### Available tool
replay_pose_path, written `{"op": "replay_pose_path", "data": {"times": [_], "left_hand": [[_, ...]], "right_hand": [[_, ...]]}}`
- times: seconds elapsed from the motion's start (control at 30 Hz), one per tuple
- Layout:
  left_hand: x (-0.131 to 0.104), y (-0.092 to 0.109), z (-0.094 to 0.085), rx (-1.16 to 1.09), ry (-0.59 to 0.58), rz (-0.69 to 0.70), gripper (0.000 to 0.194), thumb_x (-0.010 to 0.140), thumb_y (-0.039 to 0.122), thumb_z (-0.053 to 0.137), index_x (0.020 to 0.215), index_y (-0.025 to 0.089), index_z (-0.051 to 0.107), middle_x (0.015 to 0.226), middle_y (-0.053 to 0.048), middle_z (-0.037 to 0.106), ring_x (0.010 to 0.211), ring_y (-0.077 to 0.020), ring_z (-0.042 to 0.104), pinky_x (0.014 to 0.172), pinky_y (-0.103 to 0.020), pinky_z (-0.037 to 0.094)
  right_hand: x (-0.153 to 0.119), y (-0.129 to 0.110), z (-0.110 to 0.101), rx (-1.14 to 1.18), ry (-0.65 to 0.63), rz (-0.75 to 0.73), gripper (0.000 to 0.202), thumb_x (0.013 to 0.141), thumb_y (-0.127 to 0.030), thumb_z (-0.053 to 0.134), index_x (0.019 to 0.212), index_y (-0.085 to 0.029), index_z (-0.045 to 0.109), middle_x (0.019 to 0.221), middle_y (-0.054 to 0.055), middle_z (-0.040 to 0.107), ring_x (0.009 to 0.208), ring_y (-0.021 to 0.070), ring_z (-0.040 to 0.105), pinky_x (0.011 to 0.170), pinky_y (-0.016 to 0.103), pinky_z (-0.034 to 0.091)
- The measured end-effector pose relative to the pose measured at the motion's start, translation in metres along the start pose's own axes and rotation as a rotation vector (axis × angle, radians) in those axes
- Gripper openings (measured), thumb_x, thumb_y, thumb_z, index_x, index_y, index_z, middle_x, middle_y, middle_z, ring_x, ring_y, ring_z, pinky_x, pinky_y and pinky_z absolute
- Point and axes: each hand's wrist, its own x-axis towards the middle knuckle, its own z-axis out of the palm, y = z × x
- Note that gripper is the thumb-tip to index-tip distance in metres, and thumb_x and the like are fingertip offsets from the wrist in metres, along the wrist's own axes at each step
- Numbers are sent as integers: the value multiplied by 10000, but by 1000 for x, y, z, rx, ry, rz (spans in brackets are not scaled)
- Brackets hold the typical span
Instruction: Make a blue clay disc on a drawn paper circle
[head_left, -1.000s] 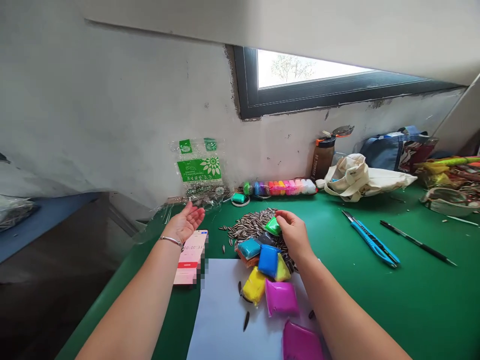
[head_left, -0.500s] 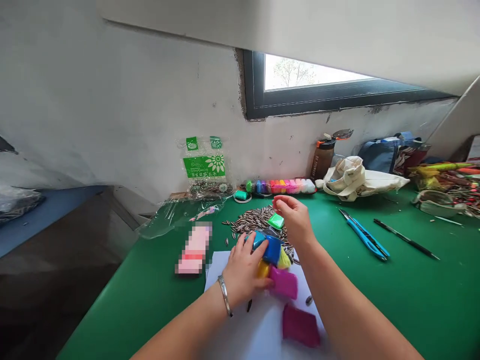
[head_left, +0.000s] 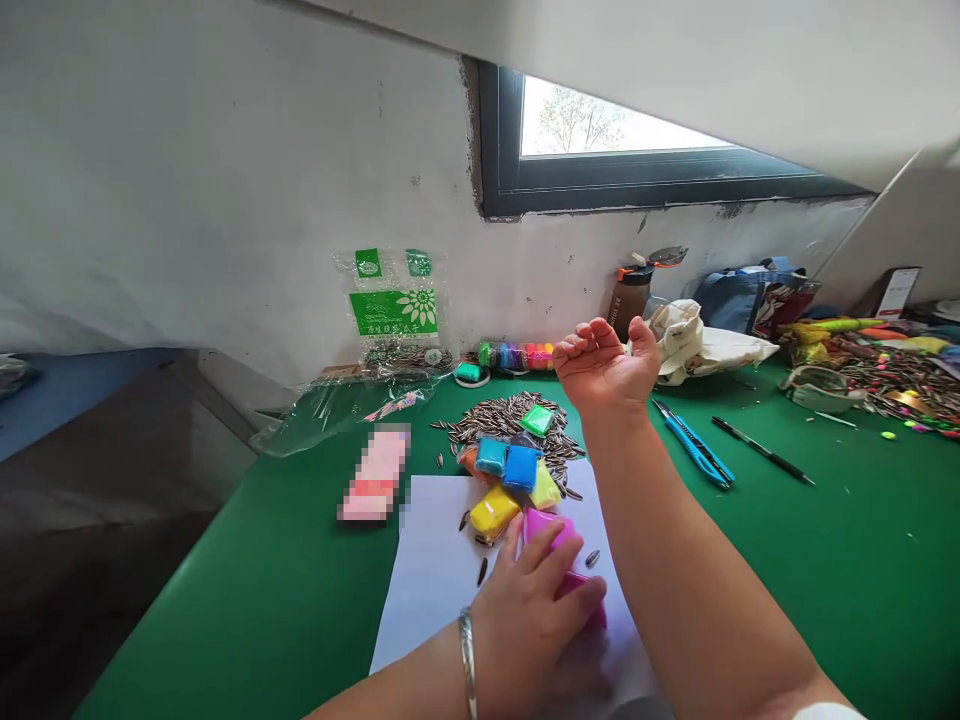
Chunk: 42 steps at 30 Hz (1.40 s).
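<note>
My left hand [head_left: 536,600], with a silver bangle on the wrist, lies over the pink clay packet [head_left: 544,522] and a magenta clay packet [head_left: 592,592], fingers spread and partly covering both. My right hand [head_left: 607,370] is raised above the table, palm showing, fingers apart and nothing in it. Just beyond the left fingers are a yellow packet [head_left: 493,513], a blue packet [head_left: 521,467], a teal packet [head_left: 491,456] and a pale yellow packet [head_left: 545,486], bunched on the top of the white paper [head_left: 427,580]. A green packet [head_left: 537,420] rests on the sunflower seeds [head_left: 487,422].
A blue utility knife [head_left: 694,445] and a black pen [head_left: 763,452] lie at right. Behind stand a brown bottle [head_left: 628,300], a cream cloth bag [head_left: 712,350] and a row of coloured clay [head_left: 517,356]. A clear seed bag [head_left: 397,315] leans on the wall; left is a pink box [head_left: 375,475].
My left hand has moved from the teal and blue packets toward me, onto the pink and magenta ones. My right hand has lifted and opened from a pinch. The view has tilted slightly down.
</note>
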Motion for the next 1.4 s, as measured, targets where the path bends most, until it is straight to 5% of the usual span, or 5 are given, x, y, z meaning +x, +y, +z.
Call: {"op": "replay_pose_path", "data": {"times": [0.23,0.37,0.67,1.07,1.4], "left_hand": [[-1,-12,21,139,-41,49,332,937,170,375,1234,236,510,1288,-72,542,1228,-260,429,1019,-534,341],[-4,-23,15,203,0,61,347,935,157,370,1248,210,512,1281,-93,555,1228,-278,443,982,-523,394],[-11,-45,-2,290,144,-104,284,891,193,479,1148,206,599,1332,-122,507,1311,-309,339,1059,-573,283],[-8,-83,-7,358,90,-351,393,848,142,498,1223,245,555,1358,-124,481,1310,-329,329,1034,-613,237],[-43,-71,-3,400,23,-472,640,859,409,514,1434,260,277,1466,-156,312,1362,-367,195,1029,-609,227]], "right_hand": [[12,-35,-2,-248,6,-76,279,768,-423,507,607,-206,576,576,-30,556,496,90,498,511,240,435],[-16,-46,-17,-782,-183,-211,121,726,-302,626,673,-193,629,627,-21,585,525,92,497,484,210,385],[-133,-28,-107,-1772,-725,278,325,732,-232,595,1053,-274,609,986,25,616,656,134,564,629,259,441],[-119,14,-101,-1971,-998,177,253,754,-11,402,726,-190,578,781,25,550,623,124,495,570,222,351],[-101,33,-81,-1811,-744,-82,231,908,-197,374,899,-200,605,848,48,564,736,158,530,651,265,423]]}}
